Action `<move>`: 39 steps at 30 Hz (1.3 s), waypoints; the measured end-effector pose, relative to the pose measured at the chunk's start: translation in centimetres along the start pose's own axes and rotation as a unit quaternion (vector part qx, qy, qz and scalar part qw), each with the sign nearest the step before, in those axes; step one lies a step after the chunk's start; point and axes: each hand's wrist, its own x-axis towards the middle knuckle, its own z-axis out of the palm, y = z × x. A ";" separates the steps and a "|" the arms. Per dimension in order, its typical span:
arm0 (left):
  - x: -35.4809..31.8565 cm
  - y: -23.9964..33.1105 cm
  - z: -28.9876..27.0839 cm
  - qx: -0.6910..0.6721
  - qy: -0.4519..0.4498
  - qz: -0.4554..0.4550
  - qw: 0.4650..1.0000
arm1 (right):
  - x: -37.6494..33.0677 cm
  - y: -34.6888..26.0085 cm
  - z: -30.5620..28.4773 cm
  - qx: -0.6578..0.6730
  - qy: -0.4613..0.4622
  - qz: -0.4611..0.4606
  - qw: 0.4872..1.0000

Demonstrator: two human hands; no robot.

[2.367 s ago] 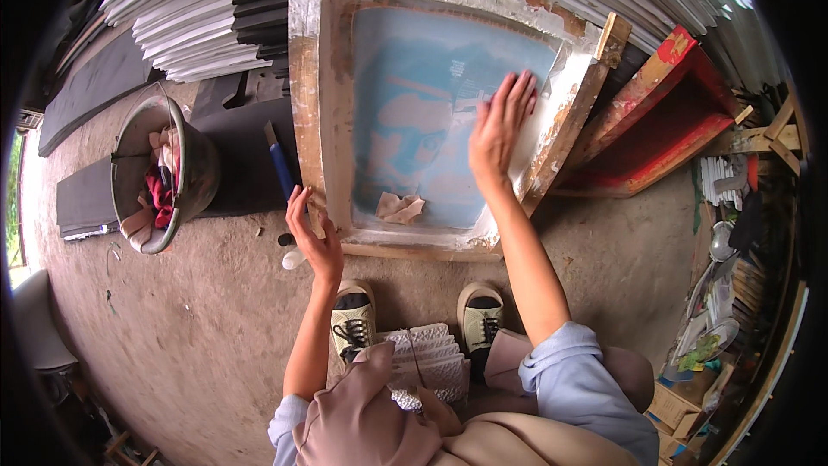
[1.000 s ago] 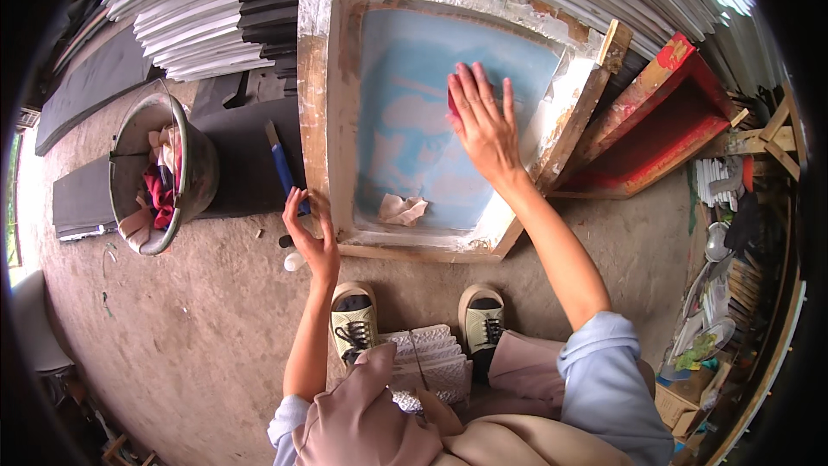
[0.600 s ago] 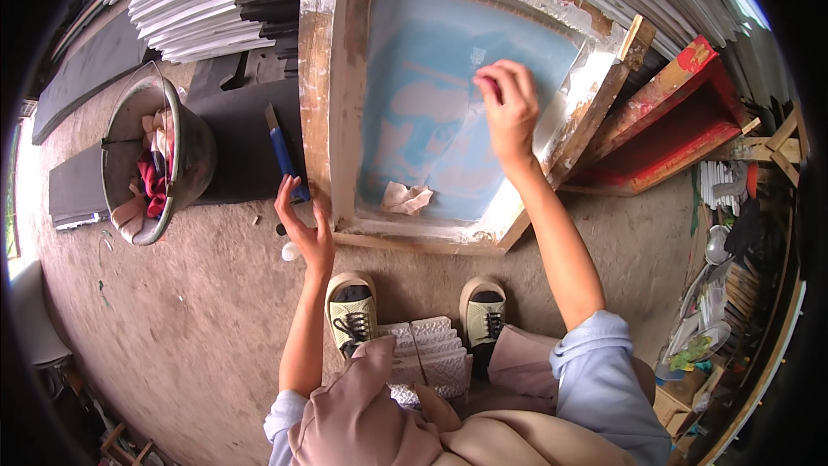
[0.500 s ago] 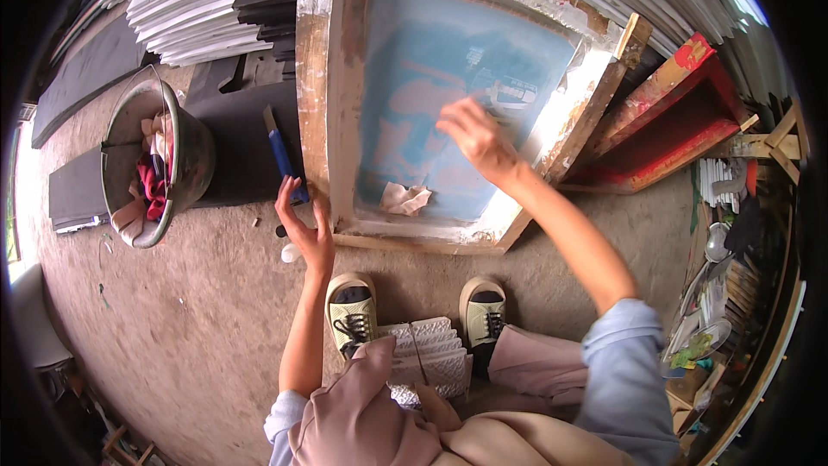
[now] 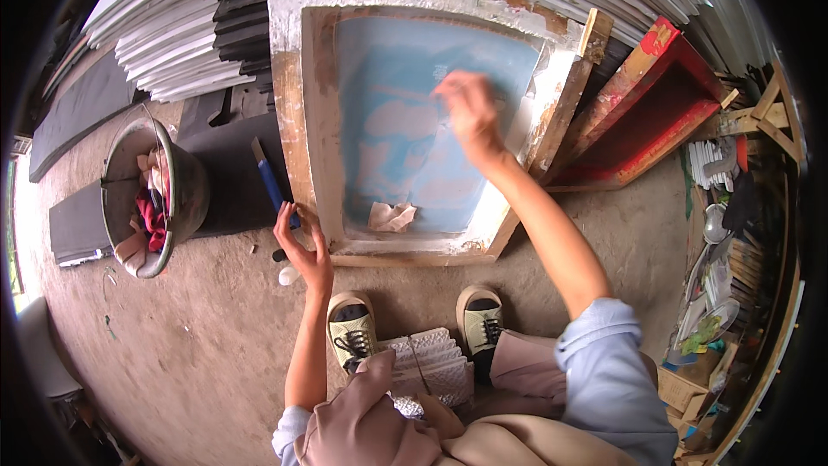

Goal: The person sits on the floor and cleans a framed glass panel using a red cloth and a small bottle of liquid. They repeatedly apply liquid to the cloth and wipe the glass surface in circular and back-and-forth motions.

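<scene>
A screen-printing frame (image 5: 291,134) with worn wood and whitish crust lies before my feet, its light blue mesh (image 5: 405,52) showing paler patches. Over the mesh, my right hand (image 5: 470,112) is blurred, its fingers bunched together. Whatever they may hold is too small or smeared to make out. A crumpled pale scrap (image 5: 392,217) rests on the mesh near the lower left corner. My left hand (image 5: 304,250) is open, fingers apart and curved, beside that corner and touching or nearly touching the frame. Just beyond its fingertips lies a blue-handled cutter knife (image 5: 274,185).
A bucket (image 5: 194,185) holding cloth scraps stands at left. A red-stained wooden frame (image 5: 638,108) leans at right. Stacked white sheets (image 5: 172,52) and black sheets (image 5: 250,13) line the back. A small white bottle (image 5: 289,275) lies by my left wrist. A textured bundle (image 5: 427,361) sits between my shoes.
The view has shifted, so the scene sits lower and slightly left. My right hand has moved a little upward over the mesh. My left hand stays by the frame's corner.
</scene>
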 end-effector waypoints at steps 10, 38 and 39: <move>0.3 -0.1 -0.2 0.014 -0.002 0.003 1.000 | 1.9 1.8 -0.9 0.019 0.024 -0.032 0.999; -1.2 -0.3 1.6 0.113 -0.090 0.027 0.989 | -6.1 0.5 -0.8 -0.062 0.220 0.227 0.947; -1.1 -0.2 1.7 0.115 -0.095 0.023 0.989 | -4.2 1.2 -1.0 -0.064 0.255 0.240 0.934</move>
